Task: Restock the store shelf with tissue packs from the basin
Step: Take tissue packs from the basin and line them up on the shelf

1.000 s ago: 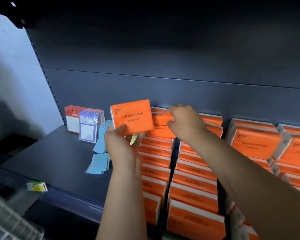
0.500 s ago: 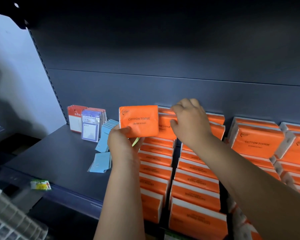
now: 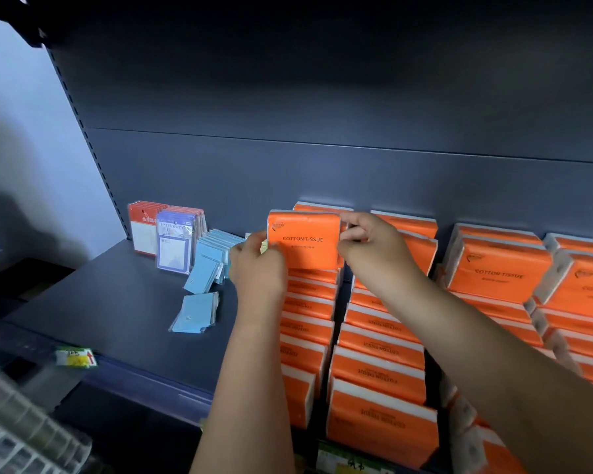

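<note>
I hold the tissue pack [image 3: 303, 241] between my 2 hands at the far end of the left column of orange packs [image 3: 308, 323] on the shelf [image 3: 117, 302]. It stands upright, printed face toward me, its long axis running left to right, so my fingers sit at its 2 short ends. My left hand [image 3: 257, 268] grips the lower left corner with the thumb up along the edge. My right hand [image 3: 374, 248] pinches the right edge with curled fingers. Neither hand is nearer, since both touch it. Both forearms reach straight forward, the right one crossing above the second column [image 3: 377, 364]. I cannot tell whether its bottom edge rests on the row yet. I judge the next move is a short push back and down against the rear pack [image 3: 322, 206], just behind it.
</note>
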`<state>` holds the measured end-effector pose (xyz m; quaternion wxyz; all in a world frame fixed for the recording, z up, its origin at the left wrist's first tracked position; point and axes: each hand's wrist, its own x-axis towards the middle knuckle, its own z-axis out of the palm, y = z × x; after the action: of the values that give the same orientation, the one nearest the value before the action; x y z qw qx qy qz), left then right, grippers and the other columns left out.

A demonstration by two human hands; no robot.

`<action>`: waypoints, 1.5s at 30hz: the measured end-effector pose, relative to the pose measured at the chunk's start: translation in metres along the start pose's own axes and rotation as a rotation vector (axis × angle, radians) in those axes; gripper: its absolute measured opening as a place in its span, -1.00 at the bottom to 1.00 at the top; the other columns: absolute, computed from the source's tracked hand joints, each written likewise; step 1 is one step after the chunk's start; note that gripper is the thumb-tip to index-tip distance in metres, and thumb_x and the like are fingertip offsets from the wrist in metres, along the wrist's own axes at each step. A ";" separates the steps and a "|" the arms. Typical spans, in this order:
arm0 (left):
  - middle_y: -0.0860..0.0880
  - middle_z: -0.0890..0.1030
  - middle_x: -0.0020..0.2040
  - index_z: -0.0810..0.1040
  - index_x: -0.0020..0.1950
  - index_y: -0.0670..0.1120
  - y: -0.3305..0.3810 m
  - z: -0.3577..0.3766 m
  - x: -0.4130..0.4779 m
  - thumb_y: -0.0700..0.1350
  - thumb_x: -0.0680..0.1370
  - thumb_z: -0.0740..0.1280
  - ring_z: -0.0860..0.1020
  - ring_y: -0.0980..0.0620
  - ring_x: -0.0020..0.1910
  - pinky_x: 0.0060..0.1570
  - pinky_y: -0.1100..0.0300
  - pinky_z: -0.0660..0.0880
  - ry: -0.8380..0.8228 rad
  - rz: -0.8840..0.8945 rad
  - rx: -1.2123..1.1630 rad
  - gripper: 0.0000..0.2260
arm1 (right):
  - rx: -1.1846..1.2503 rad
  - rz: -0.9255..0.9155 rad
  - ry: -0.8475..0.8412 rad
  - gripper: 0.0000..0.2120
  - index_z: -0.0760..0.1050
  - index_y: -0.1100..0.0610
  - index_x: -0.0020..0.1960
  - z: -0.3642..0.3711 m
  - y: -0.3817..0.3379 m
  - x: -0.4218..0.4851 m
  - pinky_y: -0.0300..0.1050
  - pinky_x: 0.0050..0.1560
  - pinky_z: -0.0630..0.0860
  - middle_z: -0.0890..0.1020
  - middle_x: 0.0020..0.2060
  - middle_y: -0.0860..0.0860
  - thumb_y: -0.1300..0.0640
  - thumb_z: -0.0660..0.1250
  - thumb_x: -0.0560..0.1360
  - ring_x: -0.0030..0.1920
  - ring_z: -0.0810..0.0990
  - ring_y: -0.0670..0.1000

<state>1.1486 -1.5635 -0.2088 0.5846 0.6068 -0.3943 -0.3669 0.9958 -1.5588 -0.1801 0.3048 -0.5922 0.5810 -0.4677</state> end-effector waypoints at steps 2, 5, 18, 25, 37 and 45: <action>0.04 0.55 0.24 0.61 0.26 0.07 0.001 0.001 0.000 0.07 0.58 0.24 0.52 -0.06 0.26 0.29 -0.05 0.42 -0.043 -0.027 0.045 -0.70 | 0.001 0.012 -0.011 -0.56 0.53 -0.07 0.35 0.001 0.003 -0.003 -0.32 -0.38 0.39 0.65 0.00 -0.10 0.24 0.23 0.53 -0.44 0.49 -0.21; 0.08 0.53 0.24 0.49 0.42 0.05 0.002 0.002 -0.003 0.11 0.71 0.15 0.47 0.03 0.17 0.15 0.09 0.30 -0.137 -0.071 0.014 -0.66 | -0.012 0.054 -0.043 -0.63 0.54 -0.06 0.18 0.001 0.005 -0.006 -0.21 -0.32 0.41 0.63 -0.04 -0.07 0.30 0.22 0.50 -0.32 0.52 -0.08; 0.25 0.49 0.10 0.41 0.39 0.13 -0.008 0.008 0.001 0.33 0.62 0.17 0.46 0.08 0.20 0.17 0.09 0.31 -0.186 -0.024 0.119 -0.57 | -0.073 0.126 -0.002 -0.66 0.46 0.01 0.28 0.012 0.009 -0.016 -0.06 0.04 0.57 0.62 0.00 -0.09 0.17 0.33 0.52 -0.02 0.65 0.00; -0.04 0.42 0.51 0.25 0.58 -0.04 -0.008 -0.003 -0.007 0.27 0.61 0.20 0.35 -0.09 0.51 0.41 -0.05 0.32 0.026 0.229 0.334 -0.37 | -0.274 -0.189 0.111 -0.60 0.46 0.01 0.40 0.015 -0.005 -0.050 -0.26 0.22 0.32 0.56 0.29 -0.07 0.01 0.34 0.58 0.31 0.49 -0.06; -0.19 0.41 0.53 0.41 0.52 -0.16 -0.020 -0.151 -0.114 0.27 0.57 -0.01 0.26 -0.26 0.56 0.53 -0.14 0.20 0.316 0.337 0.986 -0.30 | -0.562 -0.590 -0.233 -0.40 0.35 0.11 0.54 0.056 -0.050 -0.142 -0.05 0.58 0.18 0.42 0.52 0.02 -0.16 0.06 0.60 0.58 0.26 0.03; -0.17 0.43 0.50 0.37 0.54 -0.19 -0.056 -0.286 -0.189 0.17 0.67 0.14 0.30 -0.17 0.51 0.52 -0.04 0.15 0.397 0.021 1.028 -0.43 | -0.473 -0.633 -0.500 -0.52 0.40 0.15 0.47 0.164 -0.075 -0.247 0.00 0.49 0.25 0.49 0.43 0.11 -0.08 0.16 0.65 0.51 0.34 0.12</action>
<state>1.3311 -1.2713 -0.2537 0.2795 0.8678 -0.4109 0.0002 1.2032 -1.3376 -0.2233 0.1344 -0.8882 0.3713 -0.2351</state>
